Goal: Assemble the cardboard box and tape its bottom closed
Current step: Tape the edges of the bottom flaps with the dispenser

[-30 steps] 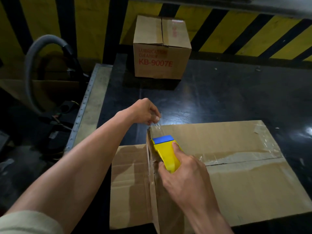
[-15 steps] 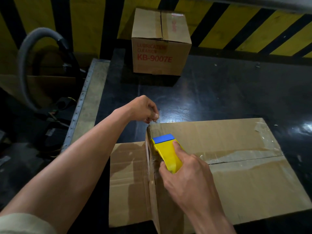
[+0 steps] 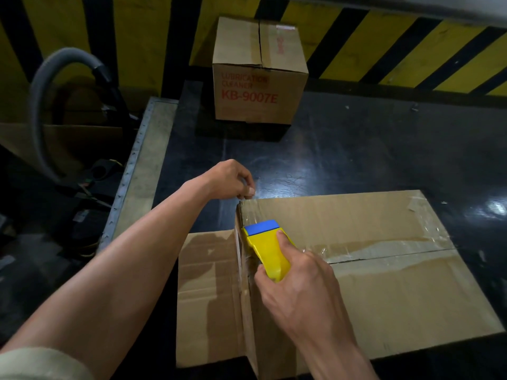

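Right hand [image 3: 299,292]: fingers gripping the yellow tape dispenser [image 3: 267,248].
Cardboard box [image 3: 384,283]: on the counter [image 3: 356,160], flaps folded, centre seam apparently taped.
Left hand [image 3: 230,179]: fingers pinching the tape [image 3: 248,213] at the box's far-left corner.
Remaining: probably finishing this left-edge strip.

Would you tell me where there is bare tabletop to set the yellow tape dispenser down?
Bare table lies between the printed box and the cardboard box, and right of the printed box along the striped wall. Crowded: the cardboard box's far-left corner, where the left hand pinches tape and the right hand grips the tape dispenser.
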